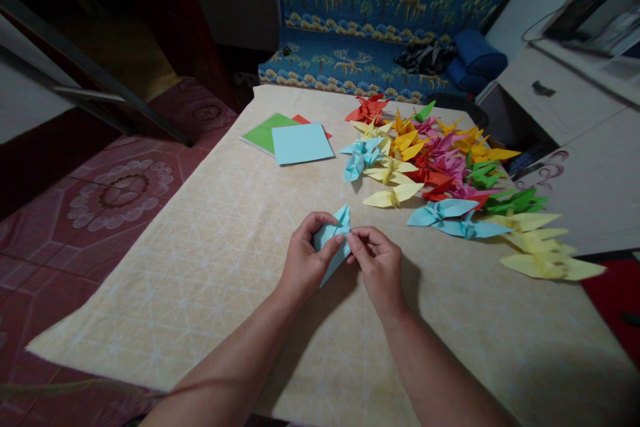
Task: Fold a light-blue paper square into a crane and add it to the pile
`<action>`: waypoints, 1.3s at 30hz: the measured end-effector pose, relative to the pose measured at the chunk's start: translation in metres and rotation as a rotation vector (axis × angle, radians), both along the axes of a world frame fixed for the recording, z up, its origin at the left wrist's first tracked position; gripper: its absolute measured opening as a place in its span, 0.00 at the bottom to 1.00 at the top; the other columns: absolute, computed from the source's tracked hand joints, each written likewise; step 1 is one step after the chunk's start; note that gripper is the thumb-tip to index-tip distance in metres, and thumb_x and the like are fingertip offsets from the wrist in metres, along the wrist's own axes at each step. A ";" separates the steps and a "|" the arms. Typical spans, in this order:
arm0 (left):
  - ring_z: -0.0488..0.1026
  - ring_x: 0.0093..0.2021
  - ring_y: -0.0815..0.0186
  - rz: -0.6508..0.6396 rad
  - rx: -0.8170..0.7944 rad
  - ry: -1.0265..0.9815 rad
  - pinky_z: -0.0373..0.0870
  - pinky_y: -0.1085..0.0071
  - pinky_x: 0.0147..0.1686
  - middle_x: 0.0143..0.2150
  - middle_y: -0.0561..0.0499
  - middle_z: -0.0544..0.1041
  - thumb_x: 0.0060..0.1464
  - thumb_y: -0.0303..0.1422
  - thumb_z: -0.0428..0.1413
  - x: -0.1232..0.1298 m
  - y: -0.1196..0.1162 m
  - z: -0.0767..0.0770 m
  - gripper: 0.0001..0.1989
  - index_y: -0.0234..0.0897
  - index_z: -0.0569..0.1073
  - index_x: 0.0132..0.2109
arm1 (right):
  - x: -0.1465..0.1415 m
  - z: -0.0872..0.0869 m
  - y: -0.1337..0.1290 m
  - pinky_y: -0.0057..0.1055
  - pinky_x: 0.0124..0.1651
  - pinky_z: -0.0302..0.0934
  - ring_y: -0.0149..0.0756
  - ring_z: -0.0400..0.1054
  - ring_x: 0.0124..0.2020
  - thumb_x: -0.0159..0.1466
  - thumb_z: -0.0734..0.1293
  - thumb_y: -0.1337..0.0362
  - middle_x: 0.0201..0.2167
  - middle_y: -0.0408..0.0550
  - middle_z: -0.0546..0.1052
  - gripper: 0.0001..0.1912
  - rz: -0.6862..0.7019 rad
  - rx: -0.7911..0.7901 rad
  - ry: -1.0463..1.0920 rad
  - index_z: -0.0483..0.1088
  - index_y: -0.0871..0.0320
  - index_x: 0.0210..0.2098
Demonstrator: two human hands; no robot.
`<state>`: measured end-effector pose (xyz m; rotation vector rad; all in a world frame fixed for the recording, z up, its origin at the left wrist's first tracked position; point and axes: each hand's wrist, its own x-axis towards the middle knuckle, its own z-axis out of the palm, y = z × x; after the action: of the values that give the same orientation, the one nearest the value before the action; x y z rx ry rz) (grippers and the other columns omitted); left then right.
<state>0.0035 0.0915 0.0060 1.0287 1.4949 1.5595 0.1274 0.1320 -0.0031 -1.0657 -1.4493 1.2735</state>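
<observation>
A light blue folded paper is held above the middle of the table, its narrow tip pointing away from me. My left hand grips its left side, thumb across the front. On the right edge, my right hand pinches the paper between thumb and fingers. Beyond the hands lie flat square sheets: a light blue sheet on top, a green sheet and a red sheet partly under it. Many folded paper cranes in several colours, such as a yellow crane and a light blue crane, spread to the right.
A patterned cream cloth covers the table. Behind it stands a blue sofa with deer designs, a blue cushion on it. A white cabinet is at the right, and a metal frame stands on the tiled floor at the left.
</observation>
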 end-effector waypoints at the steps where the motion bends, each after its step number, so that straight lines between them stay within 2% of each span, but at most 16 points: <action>1: 0.68 0.33 0.68 -0.007 0.008 0.002 0.63 0.75 0.34 0.34 0.53 0.73 0.51 0.31 0.63 0.000 0.000 0.001 0.12 0.38 0.69 0.41 | 0.001 0.000 0.000 0.23 0.22 0.62 0.28 0.67 0.19 0.60 0.69 0.59 0.23 0.41 0.73 0.08 -0.002 -0.005 -0.001 0.73 0.59 0.31; 6: 0.67 0.30 0.68 -0.040 -0.056 -0.045 0.62 0.75 0.30 0.31 0.55 0.72 0.51 0.33 0.62 0.001 -0.001 0.003 0.21 0.39 0.64 0.50 | 0.001 0.000 0.000 0.24 0.23 0.63 0.29 0.66 0.19 0.60 0.68 0.60 0.22 0.41 0.72 0.08 -0.009 0.009 -0.025 0.72 0.59 0.30; 11: 0.68 0.31 0.67 -0.029 -0.094 -0.038 0.64 0.74 0.31 0.32 0.52 0.73 0.49 0.34 0.63 0.001 0.000 0.002 0.20 0.36 0.69 0.49 | 0.000 -0.002 0.000 0.25 0.24 0.64 0.30 0.67 0.22 0.60 0.68 0.59 0.22 0.41 0.72 0.08 -0.002 -0.006 -0.024 0.71 0.58 0.30; 15: 0.68 0.31 0.67 -0.041 -0.107 -0.048 0.64 0.74 0.30 0.33 0.52 0.74 0.49 0.35 0.64 0.000 0.000 0.002 0.22 0.36 0.69 0.50 | 0.000 -0.002 0.000 0.24 0.26 0.63 0.31 0.68 0.24 0.61 0.68 0.59 0.25 0.43 0.75 0.08 0.017 0.003 0.000 0.73 0.58 0.33; 18: 0.68 0.28 0.68 -0.076 -0.109 -0.098 0.63 0.74 0.28 0.32 0.52 0.75 0.48 0.36 0.64 -0.001 0.000 0.001 0.23 0.37 0.68 0.51 | 0.001 0.000 0.000 0.23 0.27 0.61 0.30 0.67 0.24 0.61 0.69 0.60 0.24 0.42 0.74 0.07 0.019 0.032 -0.008 0.73 0.58 0.31; 25: 0.72 0.35 0.67 -0.075 -0.073 -0.268 0.67 0.73 0.37 0.35 0.49 0.78 0.52 0.39 0.63 -0.001 0.000 0.003 0.15 0.34 0.77 0.43 | 0.003 0.004 -0.001 0.24 0.25 0.58 0.29 0.64 0.23 0.59 0.70 0.60 0.22 0.41 0.72 0.08 0.003 0.040 -0.014 0.73 0.59 0.28; 29: 0.71 0.29 0.69 -0.049 -0.112 -0.319 0.66 0.74 0.32 0.30 0.49 0.79 0.50 0.39 0.64 -0.001 0.001 0.003 0.13 0.32 0.81 0.37 | 0.005 0.003 0.000 0.25 0.27 0.57 0.29 0.62 0.24 0.60 0.69 0.59 0.23 0.41 0.71 0.09 0.064 -0.019 0.020 0.73 0.59 0.29; 34: 0.72 0.29 0.67 -0.039 -0.129 -0.355 0.67 0.73 0.31 0.31 0.47 0.81 0.47 0.38 0.66 0.000 0.001 0.003 0.13 0.33 0.83 0.38 | 0.007 0.002 0.003 0.26 0.27 0.53 0.29 0.57 0.25 0.63 0.67 0.57 0.22 0.40 0.64 0.14 0.087 -0.016 0.057 0.70 0.58 0.25; 39: 0.73 0.29 0.66 -0.044 -0.141 -0.376 0.68 0.72 0.31 0.31 0.47 0.82 0.47 0.37 0.66 0.001 0.000 0.005 0.13 0.34 0.84 0.38 | 0.007 0.002 0.005 0.27 0.29 0.54 0.31 0.60 0.26 0.62 0.68 0.57 0.23 0.41 0.67 0.13 0.075 -0.024 0.052 0.71 0.58 0.25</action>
<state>0.0046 0.0919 0.0114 0.6407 1.2898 1.4947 0.1341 0.1367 -0.0010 -0.9941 -1.4500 1.3652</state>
